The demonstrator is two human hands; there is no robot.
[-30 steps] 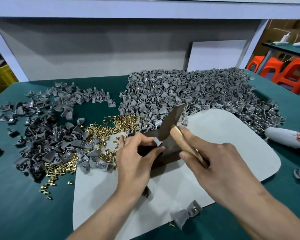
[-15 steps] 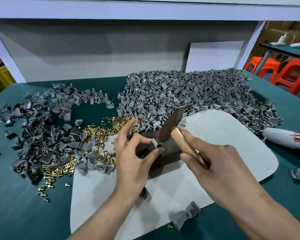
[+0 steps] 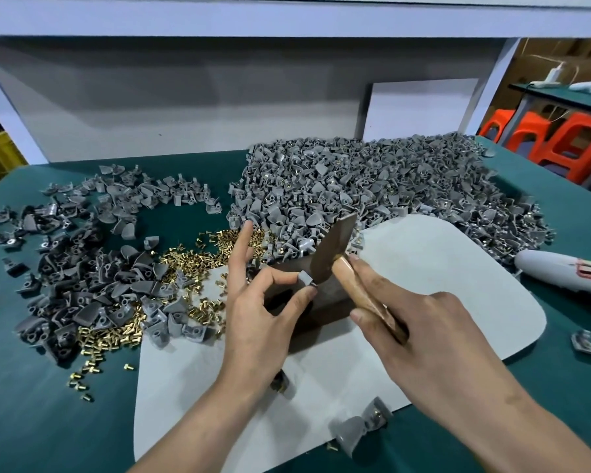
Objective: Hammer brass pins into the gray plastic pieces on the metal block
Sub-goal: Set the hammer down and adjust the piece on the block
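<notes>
My left hand (image 3: 258,312) pinches a small gray plastic piece (image 3: 304,278) between thumb and finger, over the dark metal block (image 3: 325,302) at the table's middle; its other fingers are spread upward. My right hand (image 3: 420,322) grips the wooden handle of a hammer (image 3: 365,295), whose dark flat head (image 3: 335,247) slants up beside the held piece. Loose brass pins (image 3: 198,261) lie scattered left of the block, among gray pieces.
A large heap of gray pieces (image 3: 372,192) fills the back right; a thinner spread of gray pieces (image 3: 82,261) lies left. A pale mat (image 3: 440,288) sits under the block. A white glue gun (image 3: 567,278) lies at the right. One finished piece (image 3: 355,428) rests near the front edge.
My left hand's fingers have spread upward while thumb and finger keep pinching the gray piece at the block. The hammer stays almost where it was.
</notes>
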